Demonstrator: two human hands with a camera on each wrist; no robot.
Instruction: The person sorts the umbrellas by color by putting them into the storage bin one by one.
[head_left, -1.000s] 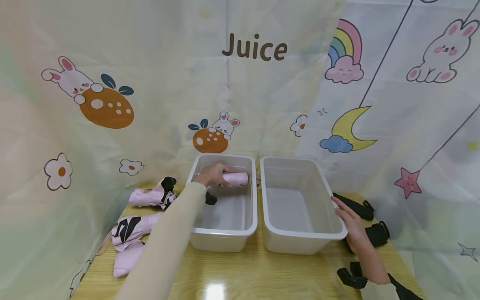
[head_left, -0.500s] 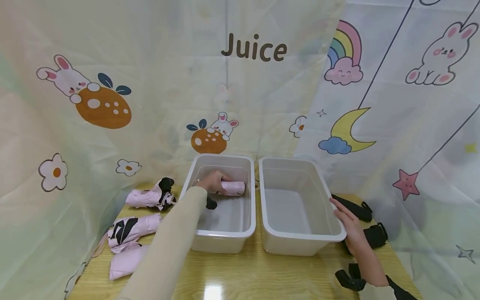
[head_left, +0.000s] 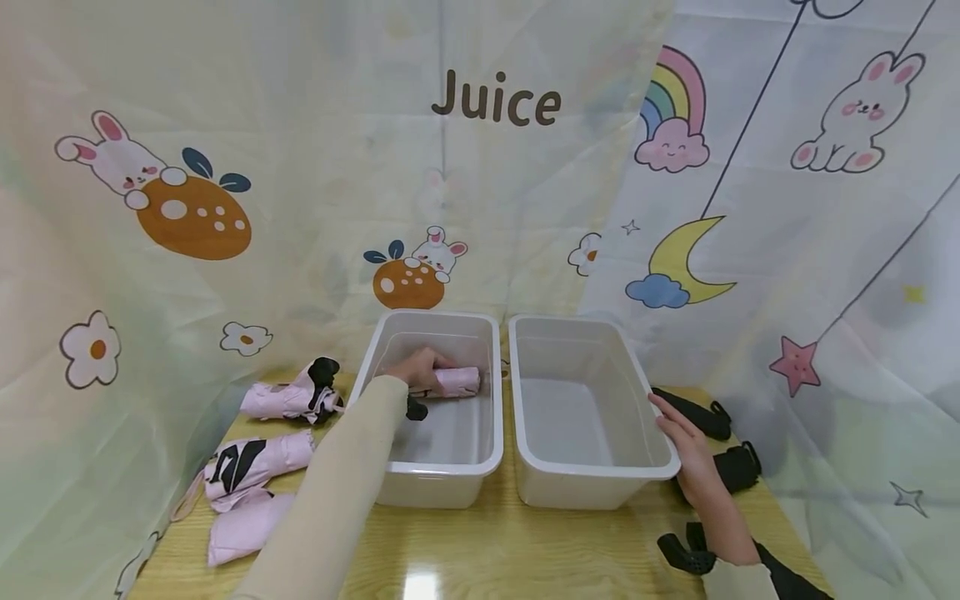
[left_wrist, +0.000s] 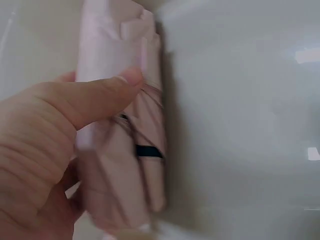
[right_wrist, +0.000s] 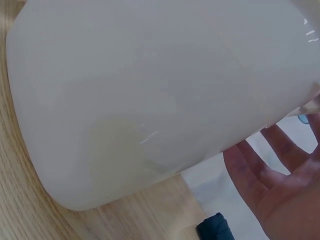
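My left hand (head_left: 420, 369) grips a pink folded umbrella (head_left: 459, 382) inside the left white bin (head_left: 438, 469). Seen from the left wrist, the thumb lies across the wrapped pink fabric, by a thin dark band; the other fingers are mostly hidden behind it. The umbrella lies close over the bin's floor. My right hand (head_left: 697, 458) rests against the right side of the second white bin (head_left: 592, 472). In the right wrist view its extended fingers (right_wrist: 245, 170) touch the outside of that bin's wall (right_wrist: 150, 90).
Several pink folded umbrellas (head_left: 258, 462) lie on the wooden table (head_left: 480, 550) left of the bins. Black folded umbrellas (head_left: 738, 468) lie to the right, partly behind my right arm. A printed cloth (head_left: 315, 208) hangs directly behind both bins.
My left hand has lowered the pink umbrella toward the floor of the left bin. The whole head view has shifted slightly; the right hand stays at its bin.
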